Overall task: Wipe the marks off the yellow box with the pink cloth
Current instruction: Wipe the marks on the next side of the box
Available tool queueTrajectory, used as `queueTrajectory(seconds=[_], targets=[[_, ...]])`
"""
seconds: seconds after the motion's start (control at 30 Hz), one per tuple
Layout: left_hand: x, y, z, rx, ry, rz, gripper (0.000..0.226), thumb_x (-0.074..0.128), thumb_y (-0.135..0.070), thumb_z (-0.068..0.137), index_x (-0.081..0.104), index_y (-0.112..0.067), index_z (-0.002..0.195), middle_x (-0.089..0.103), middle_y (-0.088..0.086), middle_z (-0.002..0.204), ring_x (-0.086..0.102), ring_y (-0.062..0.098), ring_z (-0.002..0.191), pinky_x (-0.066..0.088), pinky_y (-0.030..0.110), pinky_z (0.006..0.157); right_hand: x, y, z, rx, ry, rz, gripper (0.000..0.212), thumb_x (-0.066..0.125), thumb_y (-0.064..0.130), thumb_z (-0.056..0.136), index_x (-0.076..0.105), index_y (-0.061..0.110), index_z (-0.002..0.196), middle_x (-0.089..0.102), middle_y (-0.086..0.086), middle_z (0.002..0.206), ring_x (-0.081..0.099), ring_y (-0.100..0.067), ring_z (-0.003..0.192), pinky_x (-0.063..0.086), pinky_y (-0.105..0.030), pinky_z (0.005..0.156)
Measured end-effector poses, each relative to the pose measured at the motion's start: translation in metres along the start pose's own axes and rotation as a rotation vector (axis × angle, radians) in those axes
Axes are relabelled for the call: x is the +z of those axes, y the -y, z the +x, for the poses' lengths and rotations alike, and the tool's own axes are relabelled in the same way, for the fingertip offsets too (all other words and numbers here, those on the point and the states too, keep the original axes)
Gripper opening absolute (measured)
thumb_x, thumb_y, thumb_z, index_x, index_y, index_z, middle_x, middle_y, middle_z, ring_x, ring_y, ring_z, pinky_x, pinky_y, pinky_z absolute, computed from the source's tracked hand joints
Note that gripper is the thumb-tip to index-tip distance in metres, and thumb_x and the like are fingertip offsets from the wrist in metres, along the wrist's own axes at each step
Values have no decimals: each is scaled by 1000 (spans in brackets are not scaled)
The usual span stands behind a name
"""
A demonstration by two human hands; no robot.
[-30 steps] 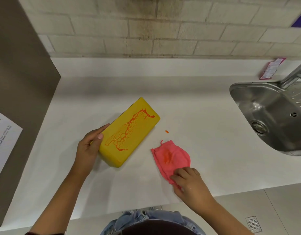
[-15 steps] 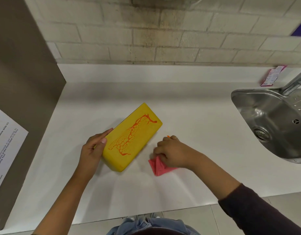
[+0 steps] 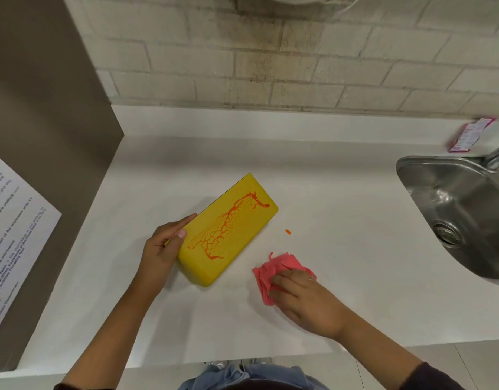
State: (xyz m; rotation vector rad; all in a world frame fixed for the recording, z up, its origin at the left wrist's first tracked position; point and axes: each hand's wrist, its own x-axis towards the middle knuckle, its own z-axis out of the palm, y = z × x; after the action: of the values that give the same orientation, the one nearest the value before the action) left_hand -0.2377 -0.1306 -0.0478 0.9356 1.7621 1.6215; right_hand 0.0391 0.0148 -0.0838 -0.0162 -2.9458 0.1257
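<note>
We see the left hand [image 3: 165, 249] laid flat against the near end of the box [image 3: 242, 220], fingers straight, thumb on the top face. It's bracing the box, not clasping it. The box lies on the counter [image 3: 341, 192] between the hands, touching the left one and apart from the right. The right hand [image 3: 301, 296] has its fingers curled into the cloth [image 3: 273, 266] and grips it, bunched on the counter. The marks [image 3: 214, 240] — an orange web along the top face — look intact, so we judge the wiping not yet begun. An orange drop [image 3: 288, 231] sits beyond the right hand, near the box's far end. Left to do: bring the cloth over and rub the whole top, likely several passes.
</note>
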Motion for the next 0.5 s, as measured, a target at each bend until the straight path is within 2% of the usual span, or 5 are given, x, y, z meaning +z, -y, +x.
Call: queueTrajectory(seconds=[0.2,0.3,0.4,0.47,0.5], targets=[[2,-3,0,-4,-10,5,34,44,-9,94,54,-26,122,61,3,117,52,26,120,41,32,97,8,-12,-1,217,184,98,43,45,29,95,42,33,137,33,4,151,25,-21,140,14,-53,114],[2,-4,-1,-9,-15,21,34,44,-9,94,55,-27,121,61,-2,116,52,25,119,41,33,97,8,-12,3,219,120,105,44,53,16,92,47,23,135,44,1,144,33,-19,136,5,-55,114],[2,-3,-1,-20,-6,18,35,45,-9,94,59,-32,116,61,-7,116,52,22,119,42,35,99,-2,-9,8,399,-136,269,31,54,14,91,59,22,121,63,12,122,58,-8,115,25,-39,111],[2,-4,-1,-31,-2,9,36,46,-8,93,61,-35,111,60,-10,117,52,19,119,42,35,100,-17,-3,13,728,-405,536,23,53,23,89,61,35,107,67,29,99,64,-1,91,47,-18,83],[1,-4,-1,-33,1,5,36,46,-7,93,61,-35,110,60,-11,117,52,18,119,42,35,100,-23,-3,17,847,-559,662,21,53,23,87,62,39,99,68,28,90,64,1,82,48,-11,70]])
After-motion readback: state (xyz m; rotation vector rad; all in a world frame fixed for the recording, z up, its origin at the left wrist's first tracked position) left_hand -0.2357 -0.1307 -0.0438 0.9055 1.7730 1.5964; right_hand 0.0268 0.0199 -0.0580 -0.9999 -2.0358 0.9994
